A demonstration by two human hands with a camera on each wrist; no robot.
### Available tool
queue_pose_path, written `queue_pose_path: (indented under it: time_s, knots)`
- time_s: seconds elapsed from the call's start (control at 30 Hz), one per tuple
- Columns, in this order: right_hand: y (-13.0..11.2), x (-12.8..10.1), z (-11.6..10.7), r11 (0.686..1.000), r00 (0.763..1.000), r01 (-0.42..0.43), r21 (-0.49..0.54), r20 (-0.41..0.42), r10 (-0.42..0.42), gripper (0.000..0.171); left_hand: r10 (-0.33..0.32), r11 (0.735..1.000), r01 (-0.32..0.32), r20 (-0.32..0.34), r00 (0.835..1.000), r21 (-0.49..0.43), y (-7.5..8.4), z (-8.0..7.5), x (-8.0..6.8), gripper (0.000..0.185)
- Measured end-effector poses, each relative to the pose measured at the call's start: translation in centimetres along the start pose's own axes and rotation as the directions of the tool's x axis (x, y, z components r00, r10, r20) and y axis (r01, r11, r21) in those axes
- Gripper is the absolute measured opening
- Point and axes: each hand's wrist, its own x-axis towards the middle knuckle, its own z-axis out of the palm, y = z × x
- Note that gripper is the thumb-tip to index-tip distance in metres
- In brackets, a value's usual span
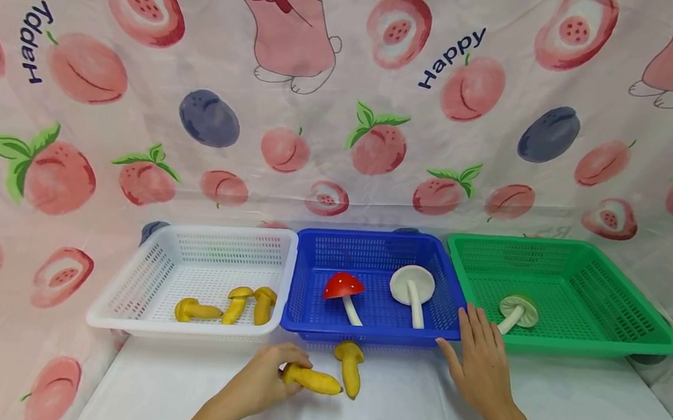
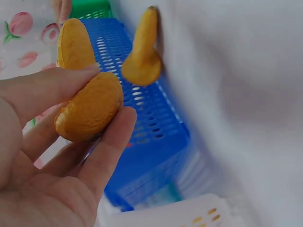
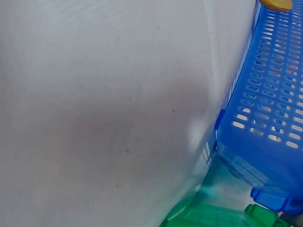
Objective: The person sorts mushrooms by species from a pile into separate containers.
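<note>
My left hand (image 1: pixel 271 374) pinches a yellow toy mushroom (image 1: pixel 318 381) by its cap between thumb and fingers, the stem pointing right. In the left wrist view its rounded cap (image 2: pixel 92 109) sits between thumb and fingertips. Another yellow mushroom (image 1: pixel 350 371) lies on the table against the front of the blue basket (image 1: pixel 370 338). The right hand (image 1: pixel 482 363) has its fingers straight, touching the front corner of the blue basket beside the green basket (image 1: pixel 594 349); it holds nothing. That hand is out of the right wrist view.
A white basket (image 1: pixel 182 327) at left contains several yellow mushrooms (image 1: pixel 236 304). In the blue basket are a red-capped mushroom (image 1: pixel 343 286) and a white mushroom (image 1: pixel 412 286). One pale mushroom (image 1: pixel 518 311) lies in the green basket. A fruit-print cloth (image 1: pixel 321 115) hangs behind.
</note>
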Motion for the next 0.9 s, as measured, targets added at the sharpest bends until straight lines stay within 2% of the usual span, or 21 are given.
queue_pose_path:
  time_s: [0.37,0.63,0.9]
  knots:
    - [0.1,0.1,0.1,1.000,1.000,-0.004,-0.021,0.009,0.004,0.072,-0.013,0.999,0.012,-0.015,1.000,-0.042,1.1,-2.9,-0.4,0.029]
    - [0.1,0.0,0.1,1.000,1.000,-0.003,-0.021,0.008,0.003,0.073,-0.024,1.000,0.024,-0.101,0.995,-0.003,0.8,-4.6,-0.6,0.030]
    - [0.2,0.0,0.2,1.000,1.000,0.000,-0.017,0.008,0.000,0.073,-0.075,0.997,0.078,-0.206,0.976,0.009,0.5,-6.2,-0.6,0.031]
